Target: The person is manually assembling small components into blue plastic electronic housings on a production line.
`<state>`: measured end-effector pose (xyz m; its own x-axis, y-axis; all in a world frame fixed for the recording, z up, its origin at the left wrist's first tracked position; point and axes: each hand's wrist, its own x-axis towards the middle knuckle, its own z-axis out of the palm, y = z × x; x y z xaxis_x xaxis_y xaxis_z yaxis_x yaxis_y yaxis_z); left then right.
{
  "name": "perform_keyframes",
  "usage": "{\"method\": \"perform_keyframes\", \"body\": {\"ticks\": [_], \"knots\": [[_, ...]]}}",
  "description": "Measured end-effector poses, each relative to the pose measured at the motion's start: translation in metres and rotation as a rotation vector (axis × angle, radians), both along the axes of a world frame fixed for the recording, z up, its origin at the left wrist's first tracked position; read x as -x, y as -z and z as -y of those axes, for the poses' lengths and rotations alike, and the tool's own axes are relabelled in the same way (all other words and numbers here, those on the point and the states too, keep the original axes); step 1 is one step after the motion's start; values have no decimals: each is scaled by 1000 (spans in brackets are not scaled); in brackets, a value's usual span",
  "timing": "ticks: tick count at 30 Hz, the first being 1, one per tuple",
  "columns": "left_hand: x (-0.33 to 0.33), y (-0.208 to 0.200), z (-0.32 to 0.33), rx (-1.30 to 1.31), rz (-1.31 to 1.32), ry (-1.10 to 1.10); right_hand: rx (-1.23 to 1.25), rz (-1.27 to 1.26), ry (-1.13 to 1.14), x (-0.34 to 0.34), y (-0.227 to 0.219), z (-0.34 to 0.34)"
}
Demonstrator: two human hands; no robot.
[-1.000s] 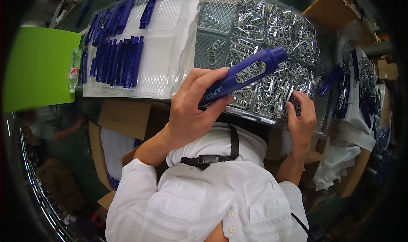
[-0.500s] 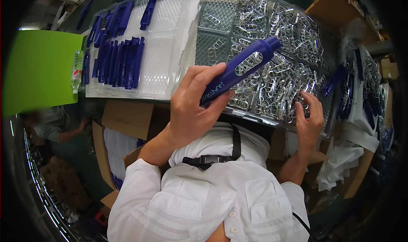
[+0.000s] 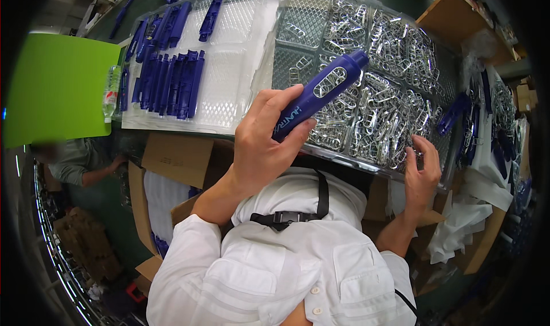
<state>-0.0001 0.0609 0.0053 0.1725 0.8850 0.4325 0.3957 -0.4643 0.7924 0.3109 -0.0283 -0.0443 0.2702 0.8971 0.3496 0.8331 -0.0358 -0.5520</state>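
Observation:
My left hand [image 3: 269,134] is closed round the lower end of a blue plastic tube-shaped casing [image 3: 326,88]. This casing has pale lettering and an oval cut-out, and it slants up to the right above a clear compartment tray [image 3: 366,164]. Loose shiny metal clips [image 3: 378,120] fill many of the tray's compartments. At the tray's front right, my right hand [image 3: 423,171] has its fingers curled toward the thumb beside the clips. Whatever may be between those fingertips is too small to make out.
Rows of blue casing halves [image 3: 172,82] lie in another clear tray [image 3: 220,105] at the left. Beside it are a plastic bottle [image 3: 110,94] and a green board [image 3: 57,91]. Open cardboard boxes [image 3: 177,160] stand below the table. Another person's arm [image 3: 100,174] shows at lower left.
My right hand has drawn slightly back toward me and to the right, off the clips. The casing in my left hand has shifted a little left and down. The view has moved slightly.

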Motion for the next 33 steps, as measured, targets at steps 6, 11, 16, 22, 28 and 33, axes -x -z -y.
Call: {"method": "perform_keyframes", "body": {"ticks": [6,11,16,22,28,33], "knots": [[28,-10,-35,417,216,-31,-66,-132,126,-12,7,18],[85,-16,-149,483,495,-49,-173,-111,211,-29,9,24],[145,-18,-268,695,834,-92,-210,-156,310,-49,16,27],[202,2,-385,655,797,-248,-197,-211,362,-82,39,24],[254,34,-495,562,667,-414,-137,-294,596,-107,26,19],[282,52,-580,417,461,-635,-89,-255,681,-143,55,22]]}}
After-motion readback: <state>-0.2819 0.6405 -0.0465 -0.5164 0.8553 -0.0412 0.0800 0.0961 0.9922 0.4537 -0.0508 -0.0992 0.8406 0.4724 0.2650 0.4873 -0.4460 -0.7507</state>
